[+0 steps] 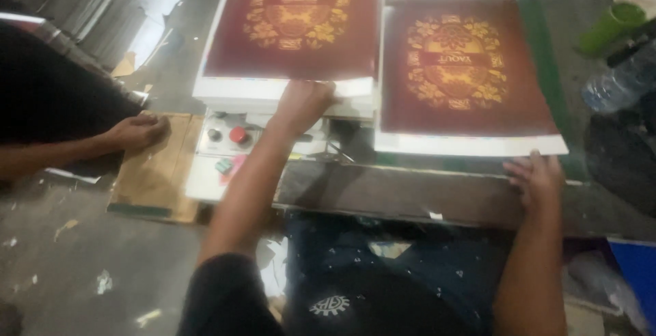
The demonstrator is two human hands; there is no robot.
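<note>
Stack of maroon printed sheets [294,29] with gold ornament, white-edged, flat, beside matching single sheet [465,70] lying flat

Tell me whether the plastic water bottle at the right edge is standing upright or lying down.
Lying down: the clear plastic bottle rests tilted on its side, beside a green cup.

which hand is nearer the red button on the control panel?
Left. The left hand grips the paper stack's edge just above-right of the red button; the right hand rests far to its right.
</note>
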